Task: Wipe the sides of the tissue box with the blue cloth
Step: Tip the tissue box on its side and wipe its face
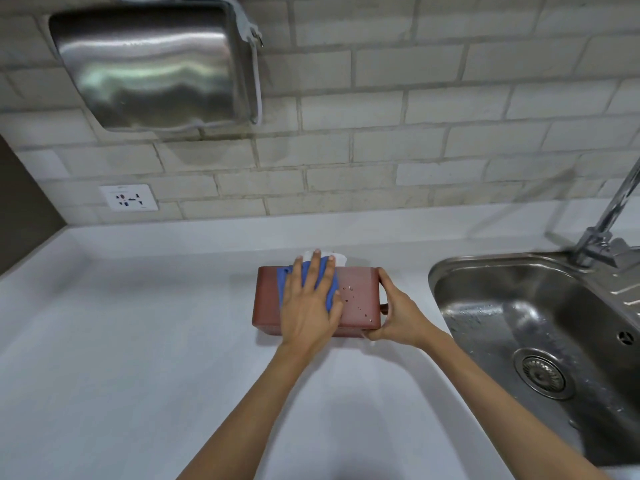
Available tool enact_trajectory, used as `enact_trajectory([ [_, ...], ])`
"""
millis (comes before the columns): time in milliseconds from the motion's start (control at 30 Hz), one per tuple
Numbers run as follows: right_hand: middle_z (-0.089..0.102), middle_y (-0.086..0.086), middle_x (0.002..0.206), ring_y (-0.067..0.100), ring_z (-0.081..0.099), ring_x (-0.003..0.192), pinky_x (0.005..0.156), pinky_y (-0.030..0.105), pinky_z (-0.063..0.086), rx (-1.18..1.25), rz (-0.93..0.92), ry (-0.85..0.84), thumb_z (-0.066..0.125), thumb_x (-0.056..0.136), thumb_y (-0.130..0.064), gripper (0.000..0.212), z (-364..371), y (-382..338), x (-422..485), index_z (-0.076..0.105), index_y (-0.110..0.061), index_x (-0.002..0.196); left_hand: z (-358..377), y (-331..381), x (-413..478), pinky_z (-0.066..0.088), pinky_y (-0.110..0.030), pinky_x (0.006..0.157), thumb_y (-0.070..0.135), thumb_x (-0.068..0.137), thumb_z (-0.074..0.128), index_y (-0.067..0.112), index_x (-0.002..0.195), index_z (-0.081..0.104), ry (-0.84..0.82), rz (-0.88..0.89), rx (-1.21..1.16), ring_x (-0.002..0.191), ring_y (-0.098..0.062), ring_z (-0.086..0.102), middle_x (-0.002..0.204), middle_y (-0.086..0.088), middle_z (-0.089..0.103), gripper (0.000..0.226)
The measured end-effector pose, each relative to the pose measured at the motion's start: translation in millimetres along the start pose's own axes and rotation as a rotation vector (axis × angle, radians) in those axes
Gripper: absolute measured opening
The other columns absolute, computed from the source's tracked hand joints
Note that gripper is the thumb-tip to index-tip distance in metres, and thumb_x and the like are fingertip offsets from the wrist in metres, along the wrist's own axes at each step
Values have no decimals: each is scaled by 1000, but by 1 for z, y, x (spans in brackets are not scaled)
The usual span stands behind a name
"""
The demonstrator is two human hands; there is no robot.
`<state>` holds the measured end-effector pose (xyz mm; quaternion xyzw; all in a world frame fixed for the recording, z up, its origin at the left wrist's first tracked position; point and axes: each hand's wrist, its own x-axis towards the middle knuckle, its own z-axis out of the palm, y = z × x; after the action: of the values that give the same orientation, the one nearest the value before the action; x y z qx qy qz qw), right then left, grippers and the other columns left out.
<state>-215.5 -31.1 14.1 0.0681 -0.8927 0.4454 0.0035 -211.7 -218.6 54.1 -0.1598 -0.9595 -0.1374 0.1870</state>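
Tissue box (358,299): a reddish-brown rectangular container lying on the white countertop (138,341), just left of the steel sink (519,306) and well forward of the tiled wall (381,133). White tissue (341,258) protrudes at the box's far edge, behind the fingertips of the left hand. Small water droplets (349,289) sit on the exposed right portion of the upward-facing surface. The sink basin holds only a wet film and the drain strainer (543,374); a chrome tap (609,216) rises at its far right corner. Left hand (310,306): laid flat with fingers extended and slightly spread, palm pressing the blue cloth (329,285) against the box; the cloth is bunched under the palm and shows between and beside the fingers. Right hand (398,317): curled around the right end of the box, fingers over the far upper corner, thumb at the near lower corner, gripping it firmly. A stainless wall-mounted unit (152,67) hangs at upper left, and a white socket plate (130,198) sits on the wall above the counter. No brand, label or legible writing can be made out on the box; the marks on the socket plate are too small to read.
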Motion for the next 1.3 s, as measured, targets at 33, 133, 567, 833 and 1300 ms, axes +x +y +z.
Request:
enact_trajectory([
  [33,56,-22,107,15,66,83,69,28,57,-3,0,-2,82,47,-30,102,-1,-1,0,20,-51,126,2,5,-2,33,-52,109,37,84,30,13,137,48,1,34,13,134,-39,40,145,-11,46,61],
  [133,56,-21,109,12,65,82,70,26,57,-4,-2,-10,83,47,-30,105,-2,-1,0,19,-50,128,6,-3,-23,44,-54,98,36,84,39,12,132,55,-37,146,24,127,-38,50,138,-11,55,56],
  [567,55,-5,124,25,67,88,78,39,59,-2,19,-18,87,52,-25,118,-2,-7,-2,14,-34,144,11,16,-6,26,-50,113,31,88,46,13,139,46,-43,138,-34,137,-38,35,148,-10,43,54],
  [833,56,4,120,32,66,92,80,48,57,-2,28,-19,83,52,-18,108,-1,-10,-3,20,-37,137,0,-14,-20,29,-51,112,29,90,43,13,138,46,-43,56,-39,137,-39,35,147,-12,43,51],
  [1300,61,-1,118,28,68,89,80,44,58,9,31,-33,87,51,-23,115,0,-4,1,17,-37,141,1,7,-23,49,-53,93,31,81,42,11,124,62,-6,167,56,120,-39,56,130,-12,62,51],
])
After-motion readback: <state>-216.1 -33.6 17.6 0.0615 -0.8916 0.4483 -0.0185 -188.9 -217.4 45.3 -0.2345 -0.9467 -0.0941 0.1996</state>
